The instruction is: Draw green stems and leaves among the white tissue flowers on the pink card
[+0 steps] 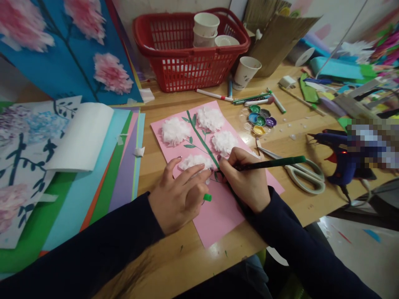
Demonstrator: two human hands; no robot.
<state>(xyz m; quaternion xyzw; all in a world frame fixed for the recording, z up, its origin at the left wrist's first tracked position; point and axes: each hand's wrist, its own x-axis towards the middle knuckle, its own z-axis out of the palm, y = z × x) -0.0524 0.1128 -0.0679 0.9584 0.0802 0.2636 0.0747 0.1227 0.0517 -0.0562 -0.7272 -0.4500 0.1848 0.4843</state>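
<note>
A pink sheet of paper [218,211] lies on the wooden table, with a green painted stem and several white tissue flowers [175,131] glued to it. My right hand [246,178] is closed around a green marker [274,162], its tip touching the paper beside the stem. My left hand [179,197] rests on the sheet's left edge, fingers spread over the lowest flower, with a green cap [207,197] tucked under its curled fingers.
Scissors [299,171] and a blue glue gun [338,158] lie to the right. A small paint palette [260,118], markers, a paper cup [246,71] and a red basket [190,50] of cups stand behind. Stacked coloured paper [102,182] lies left.
</note>
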